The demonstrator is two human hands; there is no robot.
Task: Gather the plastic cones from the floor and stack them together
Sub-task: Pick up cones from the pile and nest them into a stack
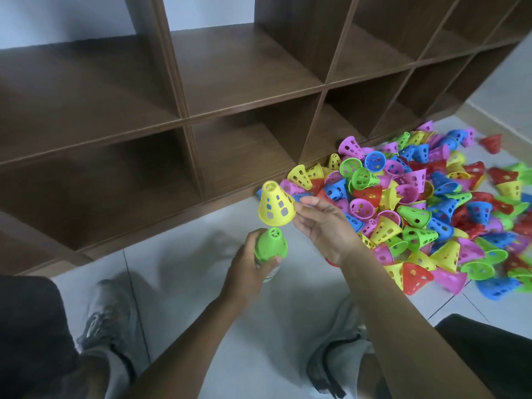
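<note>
A yellow cone hangs wide end down just above the green cone that caps the small stack in the left hand, the two apart by a sliver and not yet nested. The right hand holds the yellow cone only at its rim, thumb and forefinger pinching the edge on the right side while the other fingers lie loosely spread. The left hand's fingers are curled tight round the stack, thumb across the green wall; how many cones sit below the green one I cannot tell, since the hand covers them and that part is blurred. The likeliest slip comes from that edge pinch: held on one side, the yellow cone is tilted and could land askew on the green tip, catch on the rim and jam rather than slide down. Let go too soon, it could tip off and roll across the tiled floor toward the wooden shelf unit. Pressing hard to seat it might push the stack through the left grip. To the right the big heap of loose cones lies on the floor against the shelf's foot, so most of the gathering looks still ahead, and a careless reach could scatter it wider.
</note>
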